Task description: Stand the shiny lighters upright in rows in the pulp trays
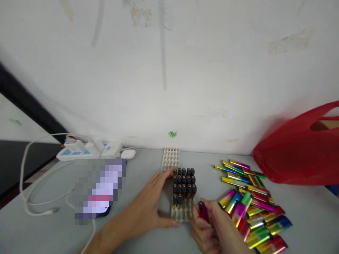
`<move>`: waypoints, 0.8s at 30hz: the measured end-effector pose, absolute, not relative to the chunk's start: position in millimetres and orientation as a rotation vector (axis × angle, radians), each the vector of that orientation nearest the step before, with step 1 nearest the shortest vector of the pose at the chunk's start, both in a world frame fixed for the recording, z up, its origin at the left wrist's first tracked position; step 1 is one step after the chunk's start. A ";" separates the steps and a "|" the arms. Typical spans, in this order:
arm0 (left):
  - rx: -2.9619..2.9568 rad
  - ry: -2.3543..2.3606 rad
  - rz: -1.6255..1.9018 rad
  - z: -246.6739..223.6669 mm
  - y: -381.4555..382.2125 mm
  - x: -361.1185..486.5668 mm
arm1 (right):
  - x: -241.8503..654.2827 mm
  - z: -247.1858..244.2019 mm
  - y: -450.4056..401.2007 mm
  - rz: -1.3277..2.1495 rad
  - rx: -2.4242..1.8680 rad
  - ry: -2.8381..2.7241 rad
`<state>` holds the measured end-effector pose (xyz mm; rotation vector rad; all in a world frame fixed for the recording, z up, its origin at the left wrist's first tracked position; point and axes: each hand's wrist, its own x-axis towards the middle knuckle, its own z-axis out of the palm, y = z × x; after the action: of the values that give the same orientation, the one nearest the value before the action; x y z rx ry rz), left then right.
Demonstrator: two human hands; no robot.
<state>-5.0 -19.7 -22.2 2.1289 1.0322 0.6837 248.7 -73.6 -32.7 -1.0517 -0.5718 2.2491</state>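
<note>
From my distant seat I see the left hand (149, 198) at lower centre, thumb and fingers spread apart along the left side of a pale tray (185, 215); I can't tell how firmly it presses. Black-topped pieces (184, 179) stand in rows there. Just right of it, the right hand (215, 225) is closed around a dark red piece (203, 212). Shiny coloured pieces (261, 234) lie heaped at lower right

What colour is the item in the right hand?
The item in the right hand looks deep pinkish red with a dark top; head view.
</note>
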 end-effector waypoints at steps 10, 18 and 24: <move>2.147 1.028 0.674 -25.0 -19.3 -5.5 | 246.9 -2.5 -68.9 2.310 -1.089 -0.569; 2.132 1.030 0.677 -24.6 -19.8 -5.9 | 242.6 -39.5 -76.4 2.164 -1.128 -0.399; 2.130 1.031 0.688 -25.1 -19.5 -5.6 | 245.4 -44.6 -77.8 2.140 -1.077 -0.375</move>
<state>-5.6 -19.5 -25.1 2.1301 1.0308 0.6876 245.4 -77.8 -44.6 -1.0765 -0.3746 2.1399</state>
